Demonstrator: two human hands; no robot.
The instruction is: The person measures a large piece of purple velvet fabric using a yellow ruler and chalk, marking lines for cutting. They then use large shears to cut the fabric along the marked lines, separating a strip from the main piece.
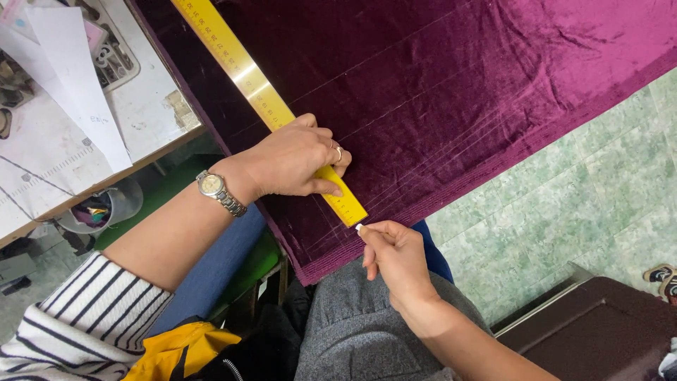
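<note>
— What have you got under your left hand (293, 161)?

— A long yellow metal ruler (271, 109) with dark markings along its edge. My palm and fingers press it flat onto the deep purple velvet cloth (458, 92), near its lower end. The ruler runs slantwise from the top of the view down towards my lap. There's a ring on one finger and a silver wristwatch (215, 189) on that wrist.

— And the right hand (395, 254)?

— Its grip is closed: thumb and fingertips are pinched together on a small white piece of chalk (359, 227), whose tip sits just beside the ruler's lower end, at the cloth's ribbed edge.

— Where does the cloth lie?

— Spread over the tabletop, its corner hanging towards my grey-clad knees. Faint pale lines cross it.

— Any papers or labels about?

— At upper left, on the white sewing-machine tabletop (148, 106), lies a long white paper strip (74, 77) set aslant, with a small pink sheet (94, 32) beyond it. Pale green floor tiles (585, 190) show at right.
</note>
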